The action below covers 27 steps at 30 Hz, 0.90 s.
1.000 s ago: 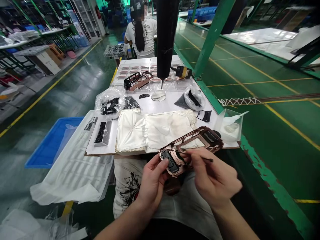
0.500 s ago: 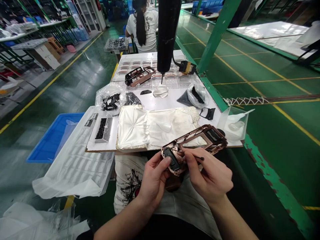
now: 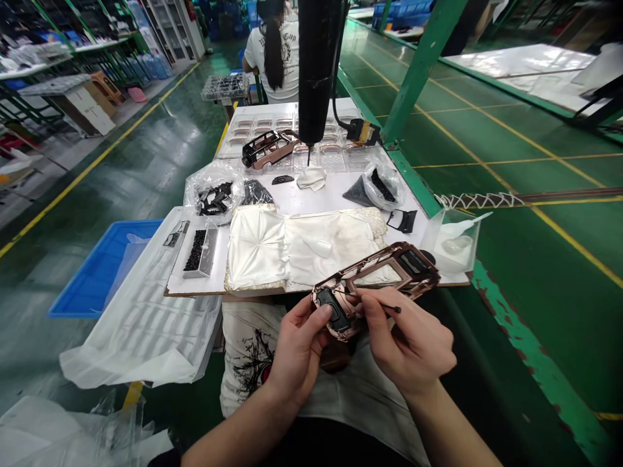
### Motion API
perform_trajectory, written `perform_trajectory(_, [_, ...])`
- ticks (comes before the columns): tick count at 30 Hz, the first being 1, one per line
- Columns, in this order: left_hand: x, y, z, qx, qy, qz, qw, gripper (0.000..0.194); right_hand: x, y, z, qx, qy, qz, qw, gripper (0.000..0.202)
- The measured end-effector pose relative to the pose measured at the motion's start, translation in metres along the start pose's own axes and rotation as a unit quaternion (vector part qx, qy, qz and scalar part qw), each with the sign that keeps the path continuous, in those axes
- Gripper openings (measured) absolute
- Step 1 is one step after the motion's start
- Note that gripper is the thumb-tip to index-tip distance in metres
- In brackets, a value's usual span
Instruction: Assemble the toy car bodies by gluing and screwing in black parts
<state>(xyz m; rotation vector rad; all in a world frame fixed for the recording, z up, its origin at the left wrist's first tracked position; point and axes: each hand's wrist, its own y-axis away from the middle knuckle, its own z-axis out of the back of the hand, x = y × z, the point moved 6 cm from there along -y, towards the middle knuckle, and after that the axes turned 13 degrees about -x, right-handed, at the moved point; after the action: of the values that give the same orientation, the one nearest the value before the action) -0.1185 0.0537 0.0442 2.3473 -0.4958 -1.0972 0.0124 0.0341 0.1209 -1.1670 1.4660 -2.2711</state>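
Observation:
My left hand (image 3: 302,344) is closed around one end of a copper-coloured model car body (image 3: 377,279), its thumb on a black panel (image 3: 333,311) set in that end. The shell is tilted over my lap, with the open frame and window holes showing. Between the thumb and fingers of my right hand (image 3: 409,344) is a thin dark stick (image 3: 389,307) with a rounded end. Its other end reaches into the shell near the black panel; whether it touches anything there I cannot tell. A second model car body (image 3: 272,150) lies farther back on the white table (image 3: 287,198).
A black powered screwdriver (image 3: 314,71) hangs over the table. Around the padded white cloth (image 3: 335,243) are a bag of black parts (image 3: 214,194), a tray of small black pieces (image 3: 199,251), another bag (image 3: 382,188) and a clear bin (image 3: 452,243). A person (image 3: 275,55) sits beyond.
The view has shifted slightly, and the hanging screwdriver sits a little farther left. My hands keep nearly the same hold on the car body and the stick.

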Motion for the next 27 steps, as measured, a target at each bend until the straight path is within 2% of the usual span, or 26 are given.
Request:
perform_trajectory(9, [-0.001, 0.000, 0.000, -0.003, -0.002, 0.002, 1.000, 0.026, 0.000, -0.001, -0.001, 0.016, -0.020, -0.021, 0.999, 0.029])
perform_trajectory(11, [0.000, 0.000, 0.001, -0.008, 0.000, 0.003, 1.000, 0.028, -0.002, 0.001, 0.006, -0.029, -0.021, -0.046, 0.998, 0.028])
perform_trajectory(13, [0.000, 0.000, 0.002, -0.015, 0.003, 0.006, 1.000, 0.029, -0.009, 0.003, 0.018, -0.118, -0.025, -0.109, 0.987, 0.020])
perform_trajectory(16, [0.000, 0.000, 0.002, -0.014, 0.005, 0.010, 1.000, 0.027, -0.023, 0.004, 0.034, -0.243, -0.065, -0.225, 0.941, 0.010])
perform_trajectory(18, [0.000, 0.000, 0.001, -0.013, 0.007, 0.011, 1.000, 0.026, -0.031, 0.002, 0.039, -0.274, -0.107, -0.264, 0.918, 0.008])
perform_trajectory(27, [-0.001, -0.001, 0.005, -0.039, -0.007, 0.008, 0.999, 0.033, -0.043, 0.008, 0.041, -0.229, -0.138, -0.337, 0.903, 0.008])
